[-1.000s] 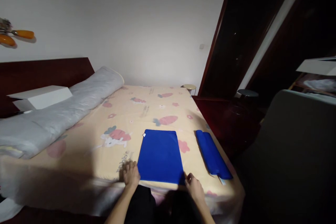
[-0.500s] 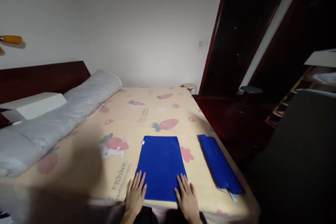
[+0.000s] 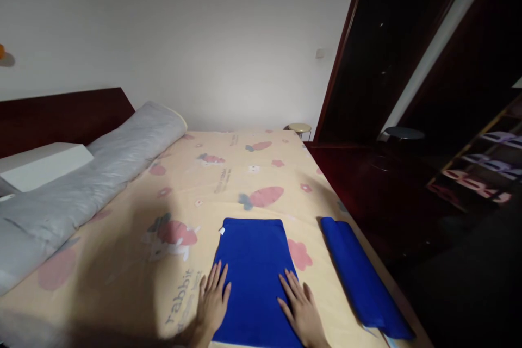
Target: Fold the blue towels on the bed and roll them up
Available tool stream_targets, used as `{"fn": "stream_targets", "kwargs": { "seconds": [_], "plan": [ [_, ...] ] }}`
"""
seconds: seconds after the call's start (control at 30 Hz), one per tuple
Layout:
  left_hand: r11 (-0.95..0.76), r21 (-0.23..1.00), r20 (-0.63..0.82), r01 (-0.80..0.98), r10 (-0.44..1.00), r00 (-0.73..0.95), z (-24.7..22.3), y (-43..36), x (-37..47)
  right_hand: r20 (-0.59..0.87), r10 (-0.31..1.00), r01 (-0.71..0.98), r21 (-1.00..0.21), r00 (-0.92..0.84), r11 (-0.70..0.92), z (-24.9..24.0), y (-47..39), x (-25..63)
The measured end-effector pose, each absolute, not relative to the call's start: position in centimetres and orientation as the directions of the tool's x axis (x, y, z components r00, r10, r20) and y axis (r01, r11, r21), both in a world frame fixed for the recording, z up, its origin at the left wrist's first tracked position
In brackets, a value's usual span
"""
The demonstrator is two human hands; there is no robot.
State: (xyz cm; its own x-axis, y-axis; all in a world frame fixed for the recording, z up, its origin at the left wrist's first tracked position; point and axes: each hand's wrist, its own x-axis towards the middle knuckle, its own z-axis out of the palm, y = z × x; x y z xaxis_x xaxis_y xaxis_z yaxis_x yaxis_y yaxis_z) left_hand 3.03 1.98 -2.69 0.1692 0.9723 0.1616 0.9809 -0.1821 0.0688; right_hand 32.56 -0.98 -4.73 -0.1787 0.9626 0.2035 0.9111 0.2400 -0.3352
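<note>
- Our left hand (image 3: 214,304) is lying flat, fingers spread a bit, palm down on the left edge of the flat folded blue cloth (image 3: 253,277). It's not gripping anything.
- Our right hand (image 3: 302,312) is the same deal: open, fingers fanned, pressing on the cloth's right edge.
- That cloth sits near the close edge of the cream cartoon-print bedsheet (image 3: 228,179).
- A second blue cloth, rolled long and narrow (image 3: 362,283), lies off to the right, not touching either hand.
</note>
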Motion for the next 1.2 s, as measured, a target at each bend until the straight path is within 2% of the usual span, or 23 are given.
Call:
{"fn": "stream_targets", "kwargs": {
  "seconds": [0.03, 0.1, 0.23, 0.3, 0.37, 0.47, 0.57, 0.67, 0.77, 0.83, 1.0, 1.1, 1.2],
  "plan": [
    [-0.157, 0.055, 0.176, 0.986, 0.974, 0.145, -2.6, 2.3, 2.5, 0.204, 0.969, 0.924, -0.326, -0.139, 0.201, -4.9, -1.0, 33.2],
    [-0.237, 0.044, 0.205, 0.971, 0.953, 0.223, -2.5, 2.3, 2.7, 0.222, 0.966, 0.928, -0.316, -0.131, 0.199, -5.2, -1.1, 32.8],
    [-0.584, 0.083, 0.193, 0.808, 0.805, 0.562, -2.0, 2.2, 6.1, 0.248, 0.893, 0.838, -0.321, -0.374, 0.441, -4.8, 0.2, 28.6],
    [-0.638, 0.091, 0.180, 0.765, 0.766, 0.617, -1.9, 3.3, 7.1, 0.236, 0.864, 0.804, -0.321, -0.444, 0.501, -4.4, 1.9, 27.6],
    [-0.592, 0.067, 0.188, 0.803, 0.798, 0.572, -1.9, 5.3, 6.8, 0.214, 0.888, 0.832, -0.315, -0.407, 0.458, -4.2, 4.2, 28.6],
    [-0.446, 0.022, 0.227, 0.895, 0.874, 0.430, -2.1, 8.8, 4.5, 0.193, 0.950, 0.907, -0.299, -0.247, 0.296, -4.5, 7.0, 32.6],
    [-0.363, -0.001, 0.280, 0.932, 0.895, 0.348, -2.1, 10.5, 3.2, 0.234, 0.963, 0.940, -0.276, -0.137, 0.201, -5.1, 8.1, 35.3],
    [-0.479, -0.014, 0.274, 0.878, 0.843, 0.464, -1.7, 10.2, 4.6, 0.284, 0.936, 0.928, -0.247, -0.206, 0.279, -5.0, 7.5, 33.7],
    [-0.642, 0.012, 0.222, 0.766, 0.749, 0.624, -1.2, 10.0, 7.0, 0.247, 0.869, 0.836, -0.255, -0.430, 0.486, -4.1, 7.2, 30.3],
    [-0.656, 0.038, 0.201, 0.754, 0.744, 0.637, -1.1, 11.0, 7.4, 0.208, 0.848, 0.803, -0.276, -0.487, 0.529, -3.6, 8.1, 29.2],
    [-0.456, 0.062, 0.189, 0.888, 0.879, 0.438, -1.3, 15.8, 4.1, 0.135, 0.945, 0.898, -0.296, -0.297, 0.325, -3.4, 13.0, 32.8],
    [-0.410, 0.067, 0.229, 0.909, 0.894, 0.386, -1.3, 17.9, 2.6, 0.147, 0.957, 0.909, -0.302, -0.252, 0.286, -3.5, 15.4, 35.3],
    [-0.328, 0.136, 0.293, 0.935, 0.915, 0.278, -1.1, 19.1, 2.2, 0.188, 0.968, 0.895, -0.385, -0.165, 0.227, -3.4, 16.5, 36.4]
  ]
}}
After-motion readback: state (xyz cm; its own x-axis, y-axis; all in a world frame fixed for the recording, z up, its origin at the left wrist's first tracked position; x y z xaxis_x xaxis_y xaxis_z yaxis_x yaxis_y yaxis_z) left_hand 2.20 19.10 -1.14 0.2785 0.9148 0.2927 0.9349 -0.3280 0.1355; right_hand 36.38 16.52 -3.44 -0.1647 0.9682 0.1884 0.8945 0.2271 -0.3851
